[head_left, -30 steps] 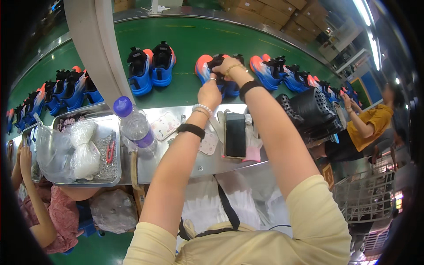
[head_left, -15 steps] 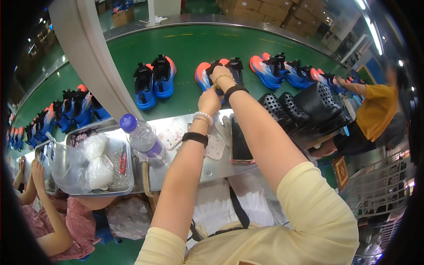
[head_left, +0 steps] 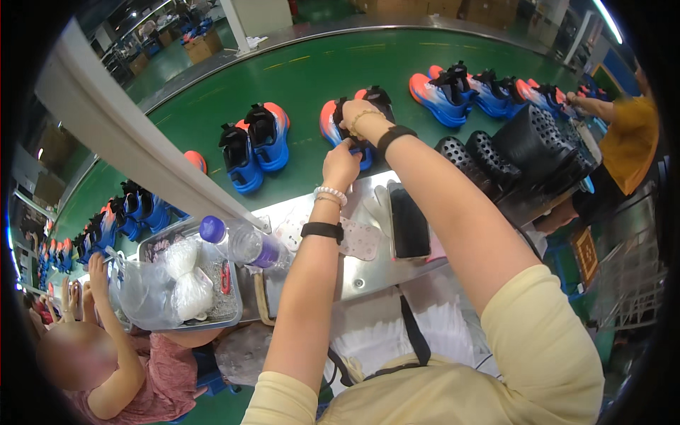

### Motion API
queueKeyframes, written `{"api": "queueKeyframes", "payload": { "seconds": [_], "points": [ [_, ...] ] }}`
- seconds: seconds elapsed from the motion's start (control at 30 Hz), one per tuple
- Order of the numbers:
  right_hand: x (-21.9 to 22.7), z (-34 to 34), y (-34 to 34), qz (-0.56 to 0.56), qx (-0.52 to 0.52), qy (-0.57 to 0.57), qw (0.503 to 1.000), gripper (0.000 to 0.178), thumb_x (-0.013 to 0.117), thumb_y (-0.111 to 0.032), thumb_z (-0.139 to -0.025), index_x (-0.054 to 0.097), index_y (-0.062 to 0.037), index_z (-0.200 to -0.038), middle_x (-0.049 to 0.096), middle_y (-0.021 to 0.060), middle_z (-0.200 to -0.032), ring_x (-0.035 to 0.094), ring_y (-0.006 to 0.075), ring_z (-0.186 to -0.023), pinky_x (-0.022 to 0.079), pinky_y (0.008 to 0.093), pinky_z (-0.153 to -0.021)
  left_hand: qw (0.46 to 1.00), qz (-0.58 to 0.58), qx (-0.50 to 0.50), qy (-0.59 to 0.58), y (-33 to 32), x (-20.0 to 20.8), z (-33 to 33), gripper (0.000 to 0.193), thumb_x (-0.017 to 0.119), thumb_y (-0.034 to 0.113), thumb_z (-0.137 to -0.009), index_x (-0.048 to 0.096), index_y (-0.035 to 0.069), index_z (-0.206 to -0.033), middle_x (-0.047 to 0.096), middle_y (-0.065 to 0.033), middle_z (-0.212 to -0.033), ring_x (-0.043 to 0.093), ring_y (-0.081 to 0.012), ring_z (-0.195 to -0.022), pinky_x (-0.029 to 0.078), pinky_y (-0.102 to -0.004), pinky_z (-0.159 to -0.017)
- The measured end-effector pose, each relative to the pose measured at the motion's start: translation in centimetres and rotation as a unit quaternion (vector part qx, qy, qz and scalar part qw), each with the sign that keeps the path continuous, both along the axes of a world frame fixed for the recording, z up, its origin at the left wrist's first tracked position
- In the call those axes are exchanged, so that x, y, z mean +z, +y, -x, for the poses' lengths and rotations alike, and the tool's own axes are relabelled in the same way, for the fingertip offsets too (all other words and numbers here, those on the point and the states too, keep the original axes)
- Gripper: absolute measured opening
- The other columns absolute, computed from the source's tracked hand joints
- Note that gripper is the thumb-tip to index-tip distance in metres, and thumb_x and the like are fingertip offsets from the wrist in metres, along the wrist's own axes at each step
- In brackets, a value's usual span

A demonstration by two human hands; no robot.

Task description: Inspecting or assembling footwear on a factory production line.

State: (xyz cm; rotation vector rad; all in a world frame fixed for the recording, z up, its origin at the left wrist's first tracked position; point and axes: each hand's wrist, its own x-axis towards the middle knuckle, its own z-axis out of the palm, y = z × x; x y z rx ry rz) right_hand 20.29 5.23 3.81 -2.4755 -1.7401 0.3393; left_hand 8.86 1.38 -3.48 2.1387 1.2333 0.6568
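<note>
Gripping blue-orange shoe (head_left: 338,127), left hand (head_left: 341,164) near side, right hand (head_left: 359,120) apparently atop

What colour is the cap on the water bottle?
Purple. The bottle cap shows clearly in the head view, left of the hands.

Bright overhead strip lights, pretty even; heavy fisheye bending, black corners, slight blur toward the rim.

Open green belt (head_left: 297,85) at 12 o'clock and between shoe pairs. Blocked at 9 by blue pair (head_left: 255,142), at 3 by black perforated moulds (head_left: 496,152); phone (head_left: 409,221) and bottle (head_left: 244,244) crowding 6–7.
</note>
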Motion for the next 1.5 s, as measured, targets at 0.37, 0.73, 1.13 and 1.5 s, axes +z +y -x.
{"api": "queueKeyframes", "payload": {
  "seconds": [0.37, 0.73, 1.13, 1.5],
  "points": [
    [-0.8, -1.7, -2.7, -0.104, 0.019, 0.063, 0.992, 0.038, 0.074, -0.030, -0.072, 0.070, -0.0045, -0.101, 0.068, 0.0169, -0.102, 0.067, 0.0304, -0.095, 0.054, 0.0373, -0.082, 0.996, -0.059, 0.009, 0.073, -0.3, 0.9, -0.6, 0.037, 0.066, 0.019, -0.080, 0.060, 0.012, -0.116, 0.068, -0.0172, -0.099, 0.063, -0.0362, -0.095, 0.050, -0.0448, -0.083],
    [5.5, -12.4, -31.0, -0.419, -0.059, 0.074, 0.903, 0.043, 0.064, -0.024, -0.083, 0.055, -0.0069, -0.121, 0.065, 0.0124, -0.105, 0.061, 0.0314, -0.096, 0.048, 0.0397, -0.082, 0.945, -0.262, -0.134, 0.143, -4.2, 3.7, -5.3, 0.047, 0.065, 0.014, -0.079, 0.052, -0.002, -0.120, 0.058, -0.0175, -0.111, 0.052, -0.0345, -0.109, 0.043, -0.0421, -0.095],
    [-0.2, -15.9, -34.1, -0.330, -0.128, 0.064, 0.933, 0.059, 0.072, -0.034, -0.078, 0.049, -0.0003, -0.120, 0.062, 0.0252, -0.102, 0.059, 0.0411, -0.097, 0.047, 0.0418, -0.083, 0.982, -0.161, -0.015, 0.098, -4.4, 1.7, -9.0, 0.030, 0.063, 0.022, -0.084, 0.063, 0.005, -0.108, 0.058, -0.0237, -0.101, 0.062, -0.0401, -0.089, 0.052, -0.0452, -0.077],
    [9.5, -9.4, -23.1, -0.305, 0.061, 0.051, 0.949, 0.048, 0.070, -0.033, -0.081, 0.055, 0.0049, -0.107, 0.065, 0.0236, -0.082, 0.064, 0.0390, -0.083, 0.048, 0.0429, -0.073, 0.990, -0.137, 0.011, -0.009, -3.1, -0.2, -6.5, 0.025, 0.064, 0.019, -0.082, 0.063, 0.004, -0.103, 0.061, -0.0231, -0.101, 0.063, -0.0386, -0.088, 0.051, -0.0458, -0.077]
  ]
}}
